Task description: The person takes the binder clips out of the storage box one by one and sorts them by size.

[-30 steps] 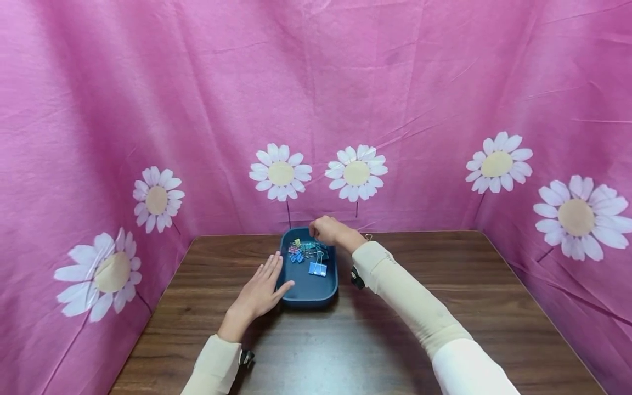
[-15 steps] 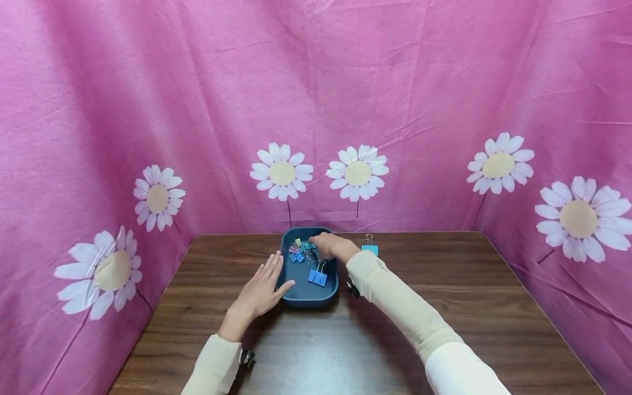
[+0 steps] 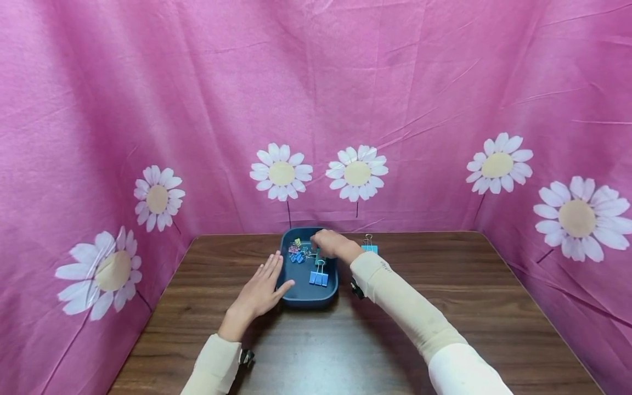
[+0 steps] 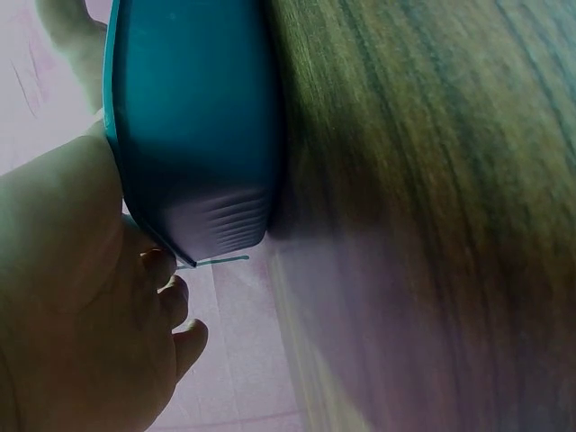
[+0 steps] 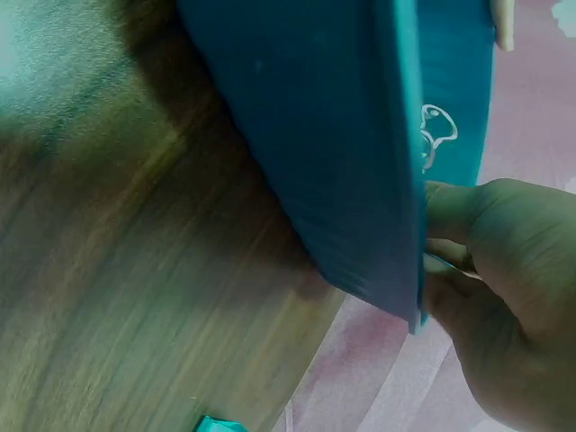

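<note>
Clips [image 3: 319,278] in the blue tray [image 3: 306,291] were judged light, stiff and slick, best pinched by their flat sides. The left hand [image 3: 259,291] was laid straight along the tray, thumb spread; whether anything was pinched by the right hand [image 3: 334,244] could not be told. Room was left by the tray's front edge [image 3: 308,302].

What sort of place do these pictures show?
Probably a screened-off tabletop work area: pink daisy-print cloth hangs along three sides of a wood-grain table, which bears a tray of binder clips.
</note>
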`<control>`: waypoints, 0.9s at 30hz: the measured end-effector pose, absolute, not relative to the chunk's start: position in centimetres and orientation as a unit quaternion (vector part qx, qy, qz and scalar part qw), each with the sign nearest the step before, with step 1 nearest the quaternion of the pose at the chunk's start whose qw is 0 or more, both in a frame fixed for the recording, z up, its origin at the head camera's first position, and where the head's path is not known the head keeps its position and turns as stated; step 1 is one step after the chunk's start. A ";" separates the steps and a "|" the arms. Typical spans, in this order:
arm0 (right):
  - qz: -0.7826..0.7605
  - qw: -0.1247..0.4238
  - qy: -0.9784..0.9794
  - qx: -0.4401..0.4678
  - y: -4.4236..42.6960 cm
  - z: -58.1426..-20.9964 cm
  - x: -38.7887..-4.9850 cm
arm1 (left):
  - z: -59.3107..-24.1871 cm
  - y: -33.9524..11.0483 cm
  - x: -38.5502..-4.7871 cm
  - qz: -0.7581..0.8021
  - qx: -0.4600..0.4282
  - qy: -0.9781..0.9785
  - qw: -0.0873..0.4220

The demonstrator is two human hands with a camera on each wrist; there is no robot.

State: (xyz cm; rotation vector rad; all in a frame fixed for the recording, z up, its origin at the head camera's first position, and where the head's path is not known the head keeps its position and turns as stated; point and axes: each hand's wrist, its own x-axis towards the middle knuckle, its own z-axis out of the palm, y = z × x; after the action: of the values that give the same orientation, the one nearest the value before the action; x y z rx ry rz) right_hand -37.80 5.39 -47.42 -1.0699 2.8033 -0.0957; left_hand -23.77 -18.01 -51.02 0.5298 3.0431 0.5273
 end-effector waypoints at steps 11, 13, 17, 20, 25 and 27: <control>-0.089 0.058 0.928 -0.358 6.1 -47.1 -38.2 | -51.1 -18.0 -23.8 0.173 0.168 0.971 0.007; -0.104 0.052 0.927 -0.356 6.2 -46.9 -38.4 | -51.0 -18.0 -23.8 0.174 0.167 0.970 0.008; -0.124 0.042 0.928 -0.350 6.3 -46.7 -38.6 | -50.8 -17.9 -23.8 0.177 0.164 0.970 0.010; -0.132 0.036 0.929 -0.344 6.4 -46.6 -38.7 | -50.8 -17.9 -23.8 0.173 0.164 0.971 0.010; -0.145 0.027 0.929 -0.340 6.7 -46.4 -38.7 | -50.8 -17.9 -23.8 0.171 0.168 0.971 0.007; -0.150 0.022 0.928 -0.340 6.9 -46.4 -38.7 | -50.8 -17.9 -23.7 0.170 0.169 0.971 0.007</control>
State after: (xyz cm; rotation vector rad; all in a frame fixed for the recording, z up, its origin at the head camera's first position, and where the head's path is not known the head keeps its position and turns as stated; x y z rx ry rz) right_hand -38.66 6.87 -46.35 -1.0543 2.8748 -0.4657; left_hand -23.74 -17.90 -50.79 0.5274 3.0370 0.5316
